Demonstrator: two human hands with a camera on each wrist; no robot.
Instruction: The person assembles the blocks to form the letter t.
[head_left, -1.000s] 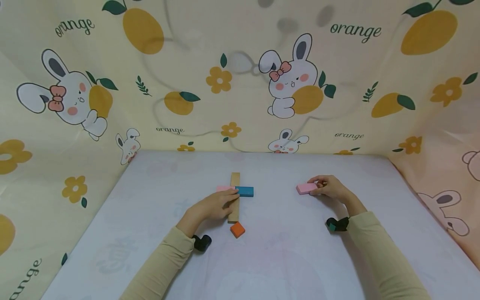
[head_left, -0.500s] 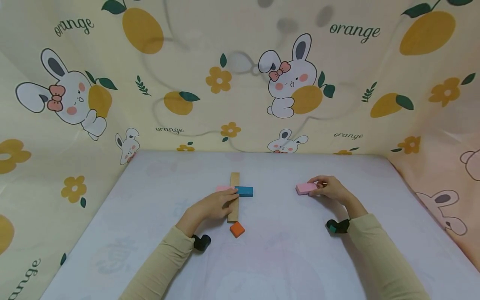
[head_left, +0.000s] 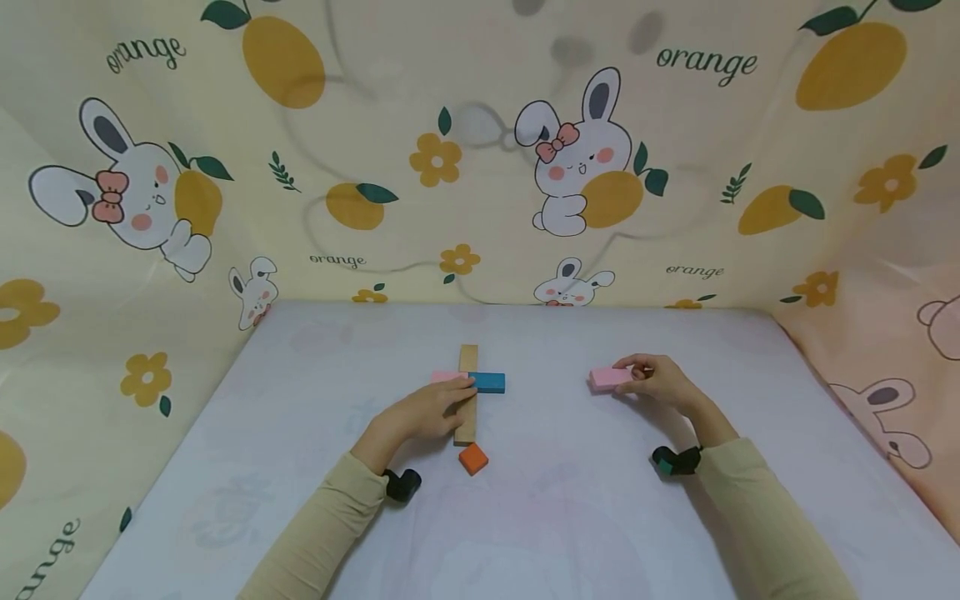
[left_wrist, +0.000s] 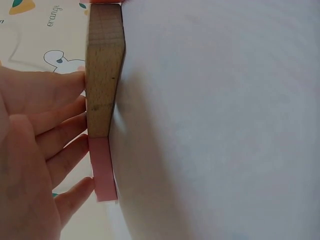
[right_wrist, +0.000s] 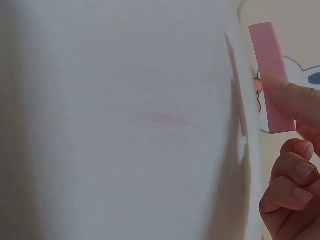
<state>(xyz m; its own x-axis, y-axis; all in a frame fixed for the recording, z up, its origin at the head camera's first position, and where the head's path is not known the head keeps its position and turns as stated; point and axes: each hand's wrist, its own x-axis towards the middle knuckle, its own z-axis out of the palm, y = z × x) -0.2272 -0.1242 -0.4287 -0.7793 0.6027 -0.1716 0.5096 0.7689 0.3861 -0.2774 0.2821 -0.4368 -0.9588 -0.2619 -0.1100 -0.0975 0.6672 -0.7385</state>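
In the head view my left hand point(head_left: 420, 411) rests its fingertips on a flat cross of toy blocks, covering part of it. Plain wooden blocks point(head_left: 466, 427) form the upright line, with a pink block point(head_left: 447, 377) on the left and a blue block point(head_left: 489, 383) on the right. Fairly straight fingers touch the wooden block point(left_wrist: 101, 95) and the pink block in the left wrist view. Over to the right, my right hand point(head_left: 660, 379) pinches another pink block point(head_left: 609, 379) by one end. The right wrist view shows the thumb point(right_wrist: 287, 92) on that block, the other fingers curled below.
Just below the cross, an orange block point(head_left: 473, 459) lies turned at an angle. Black wrist cameras point(head_left: 403, 485) sit near both sleeves. The white table point(head_left: 555, 517) ends at a printed rabbit-and-orange cloth point(head_left: 390, 108) behind.
My right hand and forearm have shifted slightly toward the front, the pink block moving with them. The left hand stays still on the cross.
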